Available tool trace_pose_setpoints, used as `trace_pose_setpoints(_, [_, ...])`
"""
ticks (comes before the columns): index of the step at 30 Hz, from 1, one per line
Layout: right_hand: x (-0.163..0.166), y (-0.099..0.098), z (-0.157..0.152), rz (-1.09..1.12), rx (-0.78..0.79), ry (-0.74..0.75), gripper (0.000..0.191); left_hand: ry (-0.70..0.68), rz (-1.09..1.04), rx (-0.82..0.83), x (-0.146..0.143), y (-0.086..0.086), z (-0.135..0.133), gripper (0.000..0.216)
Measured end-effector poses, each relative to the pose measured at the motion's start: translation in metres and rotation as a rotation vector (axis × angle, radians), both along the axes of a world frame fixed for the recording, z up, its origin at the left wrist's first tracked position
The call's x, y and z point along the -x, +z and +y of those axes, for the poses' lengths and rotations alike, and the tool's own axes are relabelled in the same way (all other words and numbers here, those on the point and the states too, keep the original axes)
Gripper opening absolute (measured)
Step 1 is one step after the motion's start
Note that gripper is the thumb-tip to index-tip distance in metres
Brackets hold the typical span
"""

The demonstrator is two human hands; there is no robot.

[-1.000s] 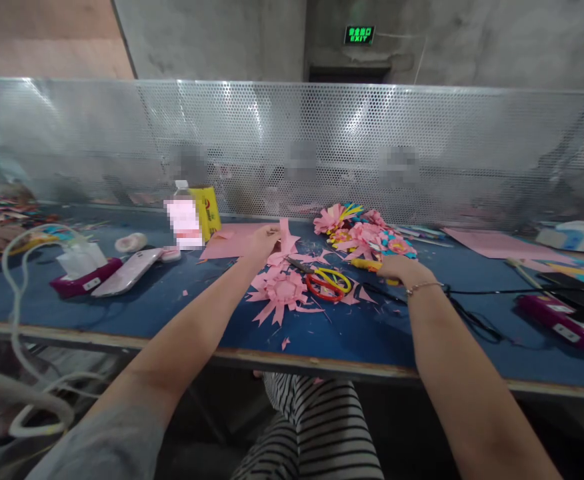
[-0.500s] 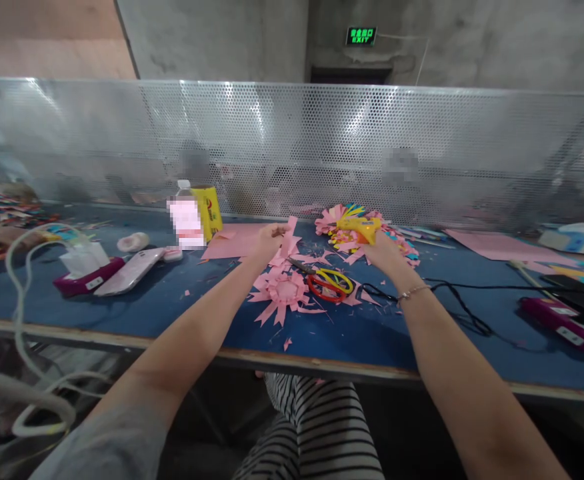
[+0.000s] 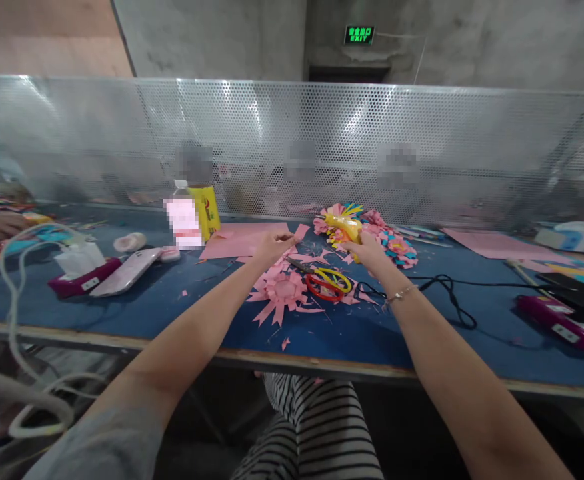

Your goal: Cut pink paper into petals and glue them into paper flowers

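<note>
Between the fingertips of my left hand [image 3: 275,247] is a pink paper strip [image 3: 301,232], its free end pointing right. My right hand [image 3: 369,250] is wrapped round a yellow glue gun [image 3: 343,227], whose nozzle points left. Behind the gun lies a heap of pink, yellow and blue paper flowers [image 3: 395,243]. Nearer me, a pink paper flower [image 3: 285,291] with fringed ends lies flat on the blue table [image 3: 372,340]. Scissors [image 3: 329,281] with red and yellow handles rest beside it, among pink paper scraps.
Pink paper sheets [image 3: 247,239] lie behind my left hand, near a bottle [image 3: 185,220] and a yellow packet [image 3: 207,210]. A phone [image 3: 128,272] leans on a purple box at left. A black cord [image 3: 465,317] runs right. A perforated metal screen [image 3: 282,133] stands behind. A co-worker's hand [image 3: 2,225] is far left.
My left hand has lowered slightly, and the pink strip has swung from upright to slanting right. The glue gun has tilted and moved a little left in my right hand.
</note>
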State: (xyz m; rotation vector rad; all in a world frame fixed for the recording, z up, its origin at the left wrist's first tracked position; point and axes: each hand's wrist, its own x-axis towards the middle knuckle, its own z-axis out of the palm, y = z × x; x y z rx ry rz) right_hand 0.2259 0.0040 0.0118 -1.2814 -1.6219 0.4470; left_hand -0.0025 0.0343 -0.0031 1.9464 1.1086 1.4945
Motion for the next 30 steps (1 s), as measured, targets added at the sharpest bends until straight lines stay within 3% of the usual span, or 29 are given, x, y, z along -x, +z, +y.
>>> trace_pose_setpoints(5, [0.000, -0.004, 0.004, 0.039, -0.008, 0.041, 0.036, -0.016, -0.015, -0.039, -0.001, -0.003, 0.003, 0.022])
trace_pose_setpoints(11, [0.002, -0.004, 0.004, -0.006, -0.081, -0.017, 0.042, -0.125, -0.187, 0.100, -0.004, -0.001, 0.004, 0.021])
trace_pose_setpoints(22, [0.003, -0.005, 0.001, -0.115, -0.048, -0.075, 0.037, -0.227, -0.402, 0.207, -0.010, 0.006, -0.009, 0.027])
trace_pose_setpoints(30, [0.004, -0.004, 0.001, -0.105, -0.100, -0.024, 0.040, -0.179, -0.438, 0.246, -0.009, 0.004, -0.004, 0.035])
